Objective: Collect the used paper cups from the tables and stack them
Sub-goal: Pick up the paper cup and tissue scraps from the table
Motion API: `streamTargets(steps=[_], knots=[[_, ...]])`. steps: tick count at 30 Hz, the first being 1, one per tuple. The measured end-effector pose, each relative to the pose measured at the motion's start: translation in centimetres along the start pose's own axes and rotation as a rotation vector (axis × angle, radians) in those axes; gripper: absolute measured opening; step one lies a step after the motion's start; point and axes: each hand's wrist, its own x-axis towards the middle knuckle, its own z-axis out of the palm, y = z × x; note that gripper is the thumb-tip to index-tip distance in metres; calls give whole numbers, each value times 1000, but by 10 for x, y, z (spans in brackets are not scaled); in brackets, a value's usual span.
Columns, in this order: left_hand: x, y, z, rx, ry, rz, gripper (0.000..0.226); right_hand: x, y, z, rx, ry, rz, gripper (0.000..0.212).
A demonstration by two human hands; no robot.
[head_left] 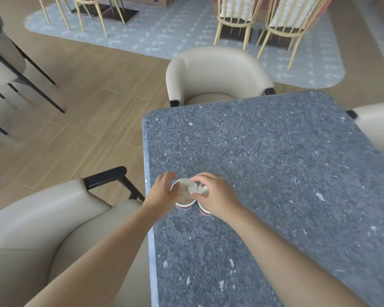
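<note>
Two white paper cups with dark red bases stand side by side near the left edge of a grey speckled table (275, 165). My left hand (164, 193) grips the left cup (184, 196) at its rim. My right hand (213, 193) covers the right cup (203, 209), of which only the red base shows. Its fingers pinch a crumpled white napkin (197, 188) over the cups' rims. Whether the napkin sits inside a cup I cannot tell.
A beige armchair (42, 218) with black arms stands close at the table's left, another (215, 72) at the far end, a third (377, 127) at the right. Wooden floor lies left. Slatted wooden chairs (237, 21) stand on a pale blue rug beyond.
</note>
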Motion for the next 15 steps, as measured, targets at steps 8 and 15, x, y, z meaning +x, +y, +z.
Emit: streamTargets(steps=[8, 15], knots=[[-27, 3, -5, 183, 125, 254, 26, -22, 13, -9, -37, 6, -4, 25], [-34, 7, 11, 363, -12, 324, 25, -48, 26, -5, -249, -47, -68, 31]])
